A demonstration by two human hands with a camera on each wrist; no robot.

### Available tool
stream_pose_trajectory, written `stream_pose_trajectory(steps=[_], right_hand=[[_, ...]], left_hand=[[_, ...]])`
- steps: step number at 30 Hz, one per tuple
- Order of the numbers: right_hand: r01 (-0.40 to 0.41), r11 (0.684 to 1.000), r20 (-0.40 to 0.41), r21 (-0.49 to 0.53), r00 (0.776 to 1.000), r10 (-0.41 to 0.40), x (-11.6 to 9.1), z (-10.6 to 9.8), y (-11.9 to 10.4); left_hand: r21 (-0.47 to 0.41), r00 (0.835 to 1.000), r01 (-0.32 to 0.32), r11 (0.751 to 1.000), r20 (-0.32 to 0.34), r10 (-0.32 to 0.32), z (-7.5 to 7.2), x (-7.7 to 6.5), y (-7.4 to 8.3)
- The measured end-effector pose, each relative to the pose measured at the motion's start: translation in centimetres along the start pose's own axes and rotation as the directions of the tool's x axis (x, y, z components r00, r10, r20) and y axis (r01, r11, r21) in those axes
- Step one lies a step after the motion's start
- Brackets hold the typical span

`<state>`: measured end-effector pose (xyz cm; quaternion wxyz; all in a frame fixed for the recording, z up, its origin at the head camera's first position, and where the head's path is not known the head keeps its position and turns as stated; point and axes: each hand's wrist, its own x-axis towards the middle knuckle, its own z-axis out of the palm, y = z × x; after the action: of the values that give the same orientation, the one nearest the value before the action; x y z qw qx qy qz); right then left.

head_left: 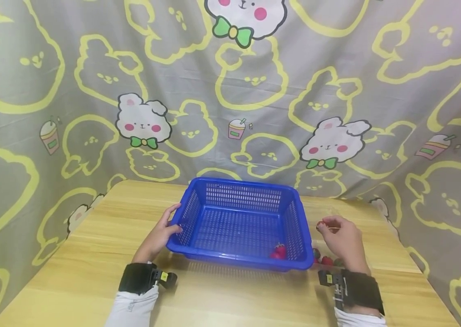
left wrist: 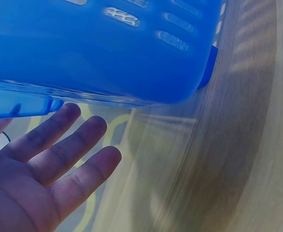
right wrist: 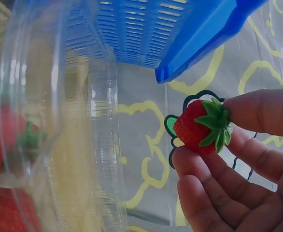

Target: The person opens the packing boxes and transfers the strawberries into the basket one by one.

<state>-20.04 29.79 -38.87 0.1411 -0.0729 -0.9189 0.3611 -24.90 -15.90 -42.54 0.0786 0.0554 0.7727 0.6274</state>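
Note:
A blue plastic basket (head_left: 236, 256) with slotted walls stands on the table, two strawberries (head_left: 280, 250) lying in its near right corner. At its left rim, my left hand (head_left: 160, 236) holds on with the thumb over the edge; in the left wrist view the other fingers (left wrist: 86, 176) spread outside the wall. My right hand (head_left: 345, 240) is right of the basket, pinching a red strawberry (right wrist: 197, 126) with green leaves between thumb and fingers. Below that hand a clear plastic box (right wrist: 103, 145) contains several more strawberries (head_left: 326, 260), partly hidden by hand and basket.
The wooden table (head_left: 230, 302) extends around the basket on both sides and in front. A grey curtain (head_left: 198, 81) with yellow outlines and white rabbits hangs close behind the table and along its sides.

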Motion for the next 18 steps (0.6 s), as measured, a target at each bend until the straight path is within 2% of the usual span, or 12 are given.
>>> stream_pose_trajectory(steps=[9,18], right_hand=[[0.013,1.000,-0.007,0.004,1.000,-0.013,-0.15,0.05,-0.20],[-0.009,1.000,-0.007,0.018,1.000,0.009,-0.31,-0.15,-0.69]], left_hand=[[-0.014,1.000,-0.004,1.000,0.000,0.004,-0.04,-0.29,0.01],[-0.019,1.000,-0.010,1.000,-0.001,0.010,0.04,-0.24,0.14]])
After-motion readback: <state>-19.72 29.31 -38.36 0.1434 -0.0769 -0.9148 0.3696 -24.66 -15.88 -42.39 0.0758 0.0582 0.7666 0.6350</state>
